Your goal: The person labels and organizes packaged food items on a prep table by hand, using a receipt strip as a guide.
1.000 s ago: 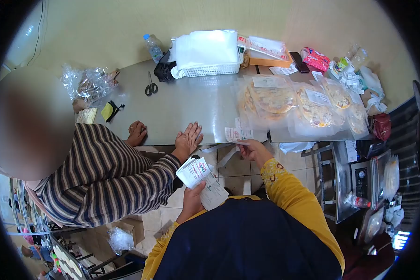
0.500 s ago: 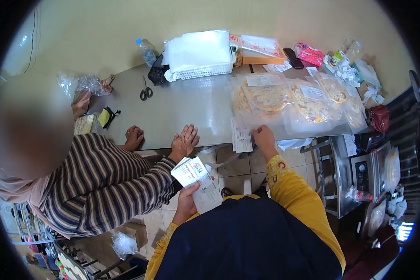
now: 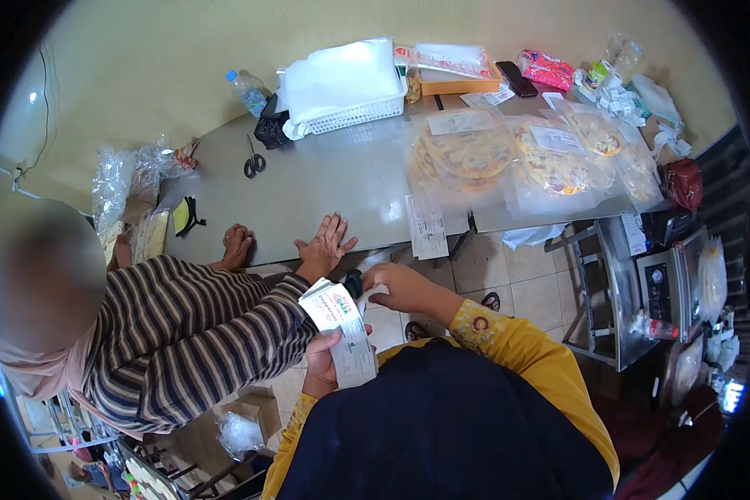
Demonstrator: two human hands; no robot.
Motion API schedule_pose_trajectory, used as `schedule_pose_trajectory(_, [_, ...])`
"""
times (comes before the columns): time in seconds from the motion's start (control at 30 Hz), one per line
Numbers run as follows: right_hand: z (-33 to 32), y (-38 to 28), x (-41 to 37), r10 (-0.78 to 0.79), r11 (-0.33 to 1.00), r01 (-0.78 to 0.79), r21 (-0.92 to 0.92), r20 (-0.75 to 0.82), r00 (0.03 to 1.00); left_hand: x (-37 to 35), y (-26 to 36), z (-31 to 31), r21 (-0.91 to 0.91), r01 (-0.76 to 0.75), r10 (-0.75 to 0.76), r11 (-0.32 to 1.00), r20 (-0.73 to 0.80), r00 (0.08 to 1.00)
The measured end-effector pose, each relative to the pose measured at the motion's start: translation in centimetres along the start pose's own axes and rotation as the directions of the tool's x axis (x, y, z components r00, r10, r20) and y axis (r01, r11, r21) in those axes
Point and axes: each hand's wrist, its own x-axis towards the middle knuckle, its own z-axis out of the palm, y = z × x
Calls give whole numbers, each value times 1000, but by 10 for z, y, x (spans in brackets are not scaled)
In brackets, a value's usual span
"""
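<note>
Left hand [image 3: 321, 371] clamps label stack [image 3: 335, 312]; right hand [image 3: 396, 287] grip at stack, closure indeterminate; one label [image 3: 427, 227] laid on bench [image 3: 325, 183], centre frame; stack outstanding

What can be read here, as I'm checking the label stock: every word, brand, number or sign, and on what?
No text reads clearly.
On the paper labels in the left hand: a coloured logo, print too small.
On the paper strip on the table: blurred.
On the stickers on the pizza bags: too small.
On the pink packet: blurred.
</note>
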Motion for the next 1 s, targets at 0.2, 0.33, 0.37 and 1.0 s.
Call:
schedule_pose_trajectory(0.2, [8,3,-15,331,943,-332,-1,74,941,-21,15,9,-113,-87,98,990,100,990])
schedule_pose_trajectory(0.33, [33,41,-73,349,927,-337,-164,47,936,-40,34,14,-221,-95,174,971,373,911])
schedule_pose_trajectory(0.37, [39,56,-96,372,911,-358,-203,33,928,-42,39,17,-192,-117,192,974,436,879])
schedule_pose_trajectory(1.0, [-156,107,-537,923,-235,-967,-99,-335,-190,-53,38,58,-226,-370,431,901,376,820])
